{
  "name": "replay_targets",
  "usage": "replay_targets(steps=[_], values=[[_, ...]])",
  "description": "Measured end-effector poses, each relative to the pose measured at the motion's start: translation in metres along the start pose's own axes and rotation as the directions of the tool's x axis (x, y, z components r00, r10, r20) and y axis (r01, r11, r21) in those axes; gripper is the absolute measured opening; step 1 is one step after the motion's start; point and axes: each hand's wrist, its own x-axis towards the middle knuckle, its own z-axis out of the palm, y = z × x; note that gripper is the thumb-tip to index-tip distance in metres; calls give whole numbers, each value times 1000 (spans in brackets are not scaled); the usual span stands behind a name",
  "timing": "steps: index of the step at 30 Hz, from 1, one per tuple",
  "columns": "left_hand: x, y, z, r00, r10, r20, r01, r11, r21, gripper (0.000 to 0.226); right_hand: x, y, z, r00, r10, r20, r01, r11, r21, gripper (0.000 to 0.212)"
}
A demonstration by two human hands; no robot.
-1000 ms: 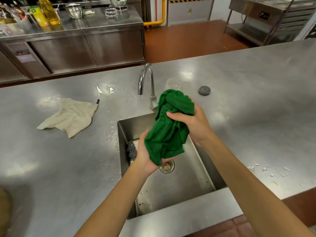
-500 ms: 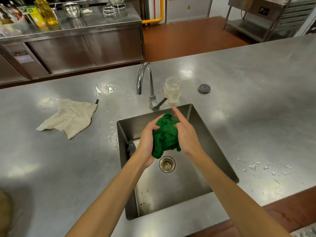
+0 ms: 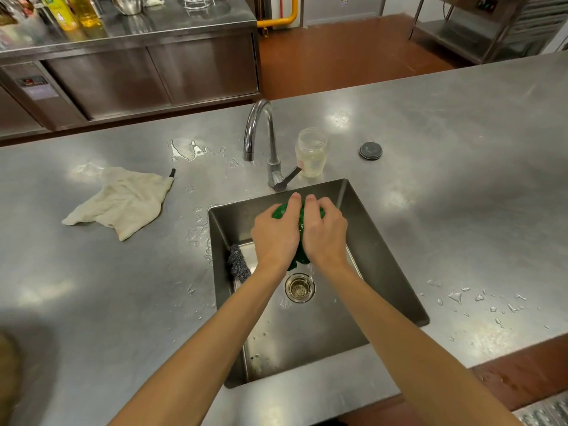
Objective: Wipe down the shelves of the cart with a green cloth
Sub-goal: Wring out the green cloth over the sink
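Note:
The green cloth (image 3: 300, 241) is bunched into a tight wad over the steel sink (image 3: 362, 241). My left hand (image 3: 275, 235) and my right hand (image 3: 325, 233) both grip it, side by side, fingers curled round it, so only slivers of green show between and below them. A thin trickle of water runs from the cloth toward the drain (image 3: 299, 288). No cart is in view.
A curved tap (image 3: 261, 139) and a glass jar (image 3: 311, 152) stand behind the sink, with a dark round lid (image 3: 370, 150) to the right. A beige rag (image 3: 123, 202) lies on the counter at left. A grey scourer (image 3: 238, 267) leans in the sink's left corner.
The cloth hung loose and high between my hands a second ago. Both hands have lowered it into the sink and closed round it, squeezing it into a small wad.

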Motion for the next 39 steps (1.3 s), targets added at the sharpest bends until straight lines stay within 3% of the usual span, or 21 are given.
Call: replay_targets(steps=[18,26,31,35,39], values=[[28,1,-4,992,108,-58,-99,985,140,44,21,-5,9,997,-33,75,30,999,31,39],[25,0,-3,979,199,-39,-186,957,223,42,17,-7,5,999,-45,24,43,996,73,35],[23,-3,-13,993,112,-31,-106,982,155,32,17,-17,-4,974,48,220,-55,998,26,30],[20,-5,-22,1000,8,-30,-7,999,48,37,10,-13,-18,941,-16,337,-12,997,80,54],[21,-4,-33,1000,-18,2,17,1000,10,38,-3,-2,-37,899,-105,425,130,991,-30,82]])
